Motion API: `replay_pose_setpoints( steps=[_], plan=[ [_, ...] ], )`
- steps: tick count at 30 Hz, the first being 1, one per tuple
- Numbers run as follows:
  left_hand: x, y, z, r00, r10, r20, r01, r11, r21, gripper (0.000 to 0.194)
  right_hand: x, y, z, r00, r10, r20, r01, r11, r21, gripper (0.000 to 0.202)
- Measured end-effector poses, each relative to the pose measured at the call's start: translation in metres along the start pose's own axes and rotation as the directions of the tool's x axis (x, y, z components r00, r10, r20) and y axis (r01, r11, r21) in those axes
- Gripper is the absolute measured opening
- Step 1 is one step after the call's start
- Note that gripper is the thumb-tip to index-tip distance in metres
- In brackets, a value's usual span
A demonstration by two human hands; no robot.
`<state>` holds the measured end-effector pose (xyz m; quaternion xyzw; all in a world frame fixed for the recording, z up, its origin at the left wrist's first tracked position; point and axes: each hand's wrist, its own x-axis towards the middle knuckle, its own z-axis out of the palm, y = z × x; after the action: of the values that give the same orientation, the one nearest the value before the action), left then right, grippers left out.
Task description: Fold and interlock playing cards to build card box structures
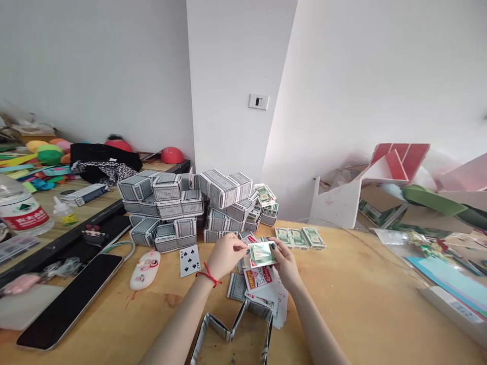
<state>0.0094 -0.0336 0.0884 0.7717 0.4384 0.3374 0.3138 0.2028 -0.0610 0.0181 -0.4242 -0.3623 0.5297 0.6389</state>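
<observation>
Tabletop work, both bare hands together in the middle, over light-brown wooden tabletop (342, 304).

Left hand (227, 254): thumb and forefinger pinch the left end of a flat, rectangular green-and-white card pack (262, 255); a red cord bracelet (208, 275) circles this wrist. Right hand (286, 261): grip closed on the pack's right end, dark-nailed thumb laid over its top face. Pack sits raised between the two hands, green face up, above the tabletop.

Beneath it: loose heap of white playing cards (279, 304), fanned and overlapping, with a red-and-white printed card (258, 277) on top. Nearer the body, between the forearms: a grey-patterned folded-card frame (220, 328), its walls standing on edge, far side bent into a V.

Beyond the hands: two stacks of grey-patterned card-covered blocks, the left stack (167, 213) and the right stack (224, 203), the latter with green-faced packs at its right end. Just right of these, three green-and-white packs (300, 238) lie in a row, side by side.

Left of the left wrist: a five of spades (189, 261), face up; beside it a white oval computer mouse with pink decoration (144, 270); farther left, a flat black-screened phone or tablet (72, 304), lying slantwise.
</observation>
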Motion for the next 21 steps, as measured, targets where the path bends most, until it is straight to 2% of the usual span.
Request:
replay_pose_setpoints(
  steps=[4, 8, 10, 13, 15, 18, 21],
  plan=[
    [0.0, -0.001, 0.001, 1.0, -0.03, 0.0, 0.03, 0.991, 0.13, 0.018, 0.001, 0.0, 0.002, 0.999, -0.032, -0.03, 0.033, 0.999, 0.038, 0.035],
    [0.0, -0.001, 0.004, 0.999, -0.04, -0.036, 0.044, 0.992, 0.116, 0.019, 0.0, -0.002, 0.006, 0.996, -0.081, -0.025, 0.08, 0.997, -0.019, 0.037],
    [0.001, -0.003, 0.005, 0.996, -0.078, -0.04, 0.078, 0.997, 0.012, 0.016, -0.001, -0.003, 0.009, 0.988, -0.151, -0.016, 0.149, 0.984, -0.093, 0.037],
    [0.003, -0.007, 0.008, 0.98, -0.199, 0.008, 0.194, 0.944, -0.268, 0.014, -0.003, -0.006, 0.015, 0.971, -0.24, -0.002, 0.236, 0.956, -0.174, 0.034],
    [0.004, -0.01, 0.01, 0.966, -0.255, 0.042, 0.25, 0.881, -0.4, 0.017, -0.004, -0.008, 0.019, 0.966, -0.259, 0.021, 0.258, 0.949, -0.18, 0.033],
    [0.004, -0.01, 0.007, 0.962, -0.258, 0.095, 0.27, 0.823, -0.5, 0.021, -0.004, -0.009, 0.021, 0.965, -0.254, 0.057, 0.261, 0.95, -0.174, 0.034],
    [0.001, -0.008, 0.0, 0.935, -0.257, 0.243, 0.353, 0.647, -0.676, 0.023, -0.003, -0.007, 0.019, 0.983, -0.18, 0.044, 0.185, 0.97, -0.158, 0.038]
  ],
)
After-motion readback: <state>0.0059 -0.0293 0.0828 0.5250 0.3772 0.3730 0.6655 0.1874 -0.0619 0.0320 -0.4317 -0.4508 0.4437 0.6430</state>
